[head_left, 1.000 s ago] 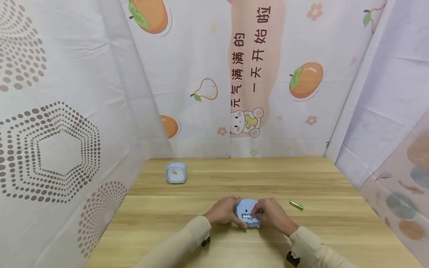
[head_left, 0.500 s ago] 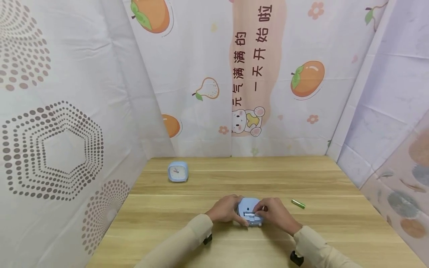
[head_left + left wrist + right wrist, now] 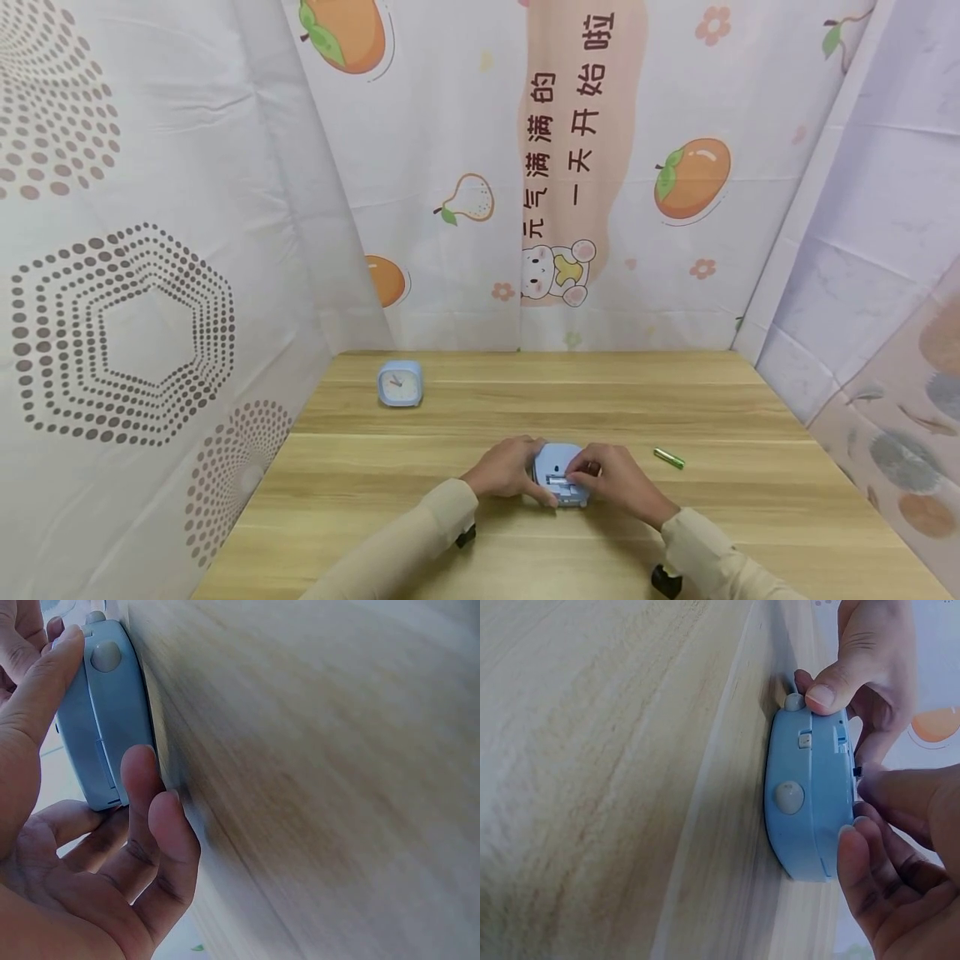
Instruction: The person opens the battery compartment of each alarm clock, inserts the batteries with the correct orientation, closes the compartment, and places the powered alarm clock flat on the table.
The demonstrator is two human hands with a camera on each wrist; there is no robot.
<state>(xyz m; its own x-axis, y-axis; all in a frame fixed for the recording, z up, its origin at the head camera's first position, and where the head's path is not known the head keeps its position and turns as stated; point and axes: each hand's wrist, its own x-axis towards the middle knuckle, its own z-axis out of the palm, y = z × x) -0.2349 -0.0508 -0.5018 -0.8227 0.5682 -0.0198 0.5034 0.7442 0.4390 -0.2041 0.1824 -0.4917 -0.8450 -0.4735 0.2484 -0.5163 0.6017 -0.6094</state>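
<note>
A light blue alarm clock (image 3: 557, 457) lies on the table with its back up and its battery compartment uncovered. My left hand (image 3: 508, 468) grips its left side, the thumb near the front edge; the left wrist view shows fingers curled about the clock's case (image 3: 124, 712). Over the right part of the compartment, my right hand (image 3: 615, 479) has its thumb and forefinger pinched together on a silvery battery (image 3: 557, 481), which they largely cover. Round pale feet (image 3: 789, 797) show on the clock's side in the right wrist view. The clock's face is hidden underneath.
A second light blue clock (image 3: 401, 385) stands upright at the back left of the wooden table (image 3: 480, 400). To the right of my right hand lies a green battery (image 3: 669, 457). Printed cloth curtains (image 3: 450, 275) close off the back and both sides.
The view has shifted slightly. Both hands stay at the clock, and the right fingertips have made only small movements at the compartment.
</note>
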